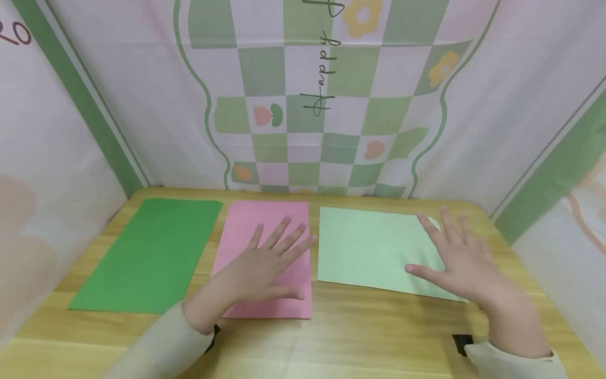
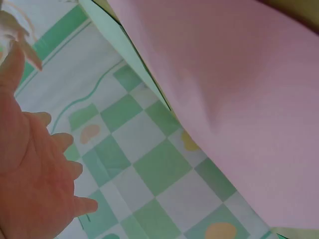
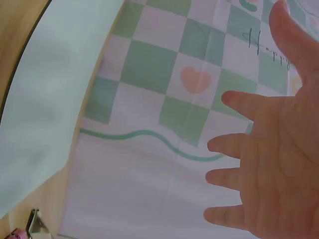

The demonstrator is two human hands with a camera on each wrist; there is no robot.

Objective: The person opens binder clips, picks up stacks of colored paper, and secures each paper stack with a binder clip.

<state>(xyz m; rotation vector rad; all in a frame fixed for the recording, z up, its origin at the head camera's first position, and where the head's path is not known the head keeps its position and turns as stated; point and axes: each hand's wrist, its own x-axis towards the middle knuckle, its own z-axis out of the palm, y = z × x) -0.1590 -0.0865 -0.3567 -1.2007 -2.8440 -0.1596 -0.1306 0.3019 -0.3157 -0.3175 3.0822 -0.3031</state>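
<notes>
Pink sheet (image 1: 239, 242) lies flat on the wooden tabletop (image 1: 360, 337), and I take my bearings from it in the head feed. Over it I see the left hand (image 1: 262, 271), palm down, fingers spread, thumb pointing toward the pink sheet's right edge; my left wrist feed shows a gap between palm and paper. Just left of the pink sheet lies a darker green sheet (image 1: 151, 255); just right of it lies a pale green sheet (image 1: 366, 247), turned with its long side across the tabletop. Well to the pink sheet's right, above the pale one's outer end, I have the right hand (image 1: 461, 263), also palm down with fingers spread. The two hands are well apart and neither grips anything. Light sleeves (image 1: 158, 342) cover the forearms. Behind the pink sheet hangs a checked cloth (image 1: 303, 68) printed with flowers, hearts and "Happy". Farther right of the pink sheet, past the pale one, my right wrist feed catches a small metal piece (image 3: 37, 226), too cropped to identify.
</notes>
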